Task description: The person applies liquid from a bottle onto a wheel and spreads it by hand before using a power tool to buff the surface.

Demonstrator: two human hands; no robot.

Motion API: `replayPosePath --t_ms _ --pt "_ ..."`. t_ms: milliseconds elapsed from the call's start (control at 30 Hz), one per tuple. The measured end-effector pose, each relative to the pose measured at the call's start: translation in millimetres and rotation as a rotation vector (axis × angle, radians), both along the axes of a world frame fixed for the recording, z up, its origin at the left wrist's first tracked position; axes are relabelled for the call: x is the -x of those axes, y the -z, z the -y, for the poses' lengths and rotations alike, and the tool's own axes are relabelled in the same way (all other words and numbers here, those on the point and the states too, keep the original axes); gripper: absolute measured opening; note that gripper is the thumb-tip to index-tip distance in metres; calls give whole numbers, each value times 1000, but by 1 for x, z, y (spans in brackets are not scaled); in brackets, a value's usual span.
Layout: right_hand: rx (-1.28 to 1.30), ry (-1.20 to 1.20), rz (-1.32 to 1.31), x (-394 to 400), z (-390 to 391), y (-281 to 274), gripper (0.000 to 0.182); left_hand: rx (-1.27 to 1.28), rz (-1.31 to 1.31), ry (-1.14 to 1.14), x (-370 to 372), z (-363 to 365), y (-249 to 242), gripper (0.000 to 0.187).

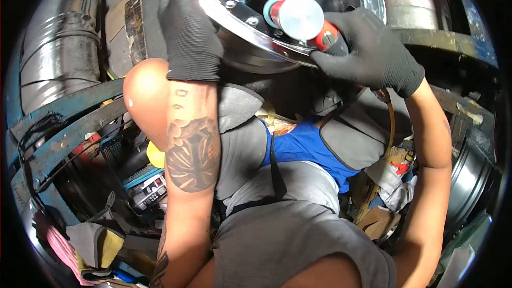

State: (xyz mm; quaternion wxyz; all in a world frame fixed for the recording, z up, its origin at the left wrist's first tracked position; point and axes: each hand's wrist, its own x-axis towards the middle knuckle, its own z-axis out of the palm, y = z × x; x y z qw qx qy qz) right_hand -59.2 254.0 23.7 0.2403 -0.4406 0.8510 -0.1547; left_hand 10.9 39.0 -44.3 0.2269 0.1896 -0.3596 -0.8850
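A shiny chrome wheel rim [248, 56] with bolts round its edge is tilted in front of me at the top of the view. My left hand [191, 29], in a black knit glove, is closed on the rim's left edge, its fingertips partly cut off by the frame. My right hand [368, 48], gloved the same way, wraps round the red body of a small air sander [301, 17]. The sander has a round silver top, and its light-blue pad edge shows close over the rim's face. Below that wrist hangs a yellow hose [392, 120].
Metal drums [61, 32] stand at the left, and another drum [408, 0] is at the upper right. Blue metal frame bars [64, 109] run along the left. Rags [96, 245] lie at lower left, crumpled cloth and cardboard [376, 221] at right, near another wheel [469, 181].
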Motion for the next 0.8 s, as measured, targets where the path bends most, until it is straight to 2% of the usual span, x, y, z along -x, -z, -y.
replayPosePath --t_ms 33,67,133,233,333,433,567,700,800 --pt "-45 23 114 -1 7 -3 44 685 188 -39 -9 10 2 30" --pt "-23 -4 48 -2 8 0 43 379 125 -23 -9 10 4 28" --pt "21 -51 -87 -5 4 13 42 101 12 -93 -6 5 10 23" --pt "-4 6 6 -6 13 2 42 1498 287 -160 -20 18 10 18" --pt "-17 4 19 -7 12 4 41 1165 273 -86 -13 24 24 24" --pt "9 21 19 -10 6 10 40 246 269 -72 0 22 26 30" --pt "114 58 8 -9 2 17 38 102 256 -112 2 19 24 29" --pt "94 64 59 -8 9 12 38 136 230 -99 2 20 26 33" --pt "72 66 43 -12 9 9 38 166 161 -146 2 19 31 20"
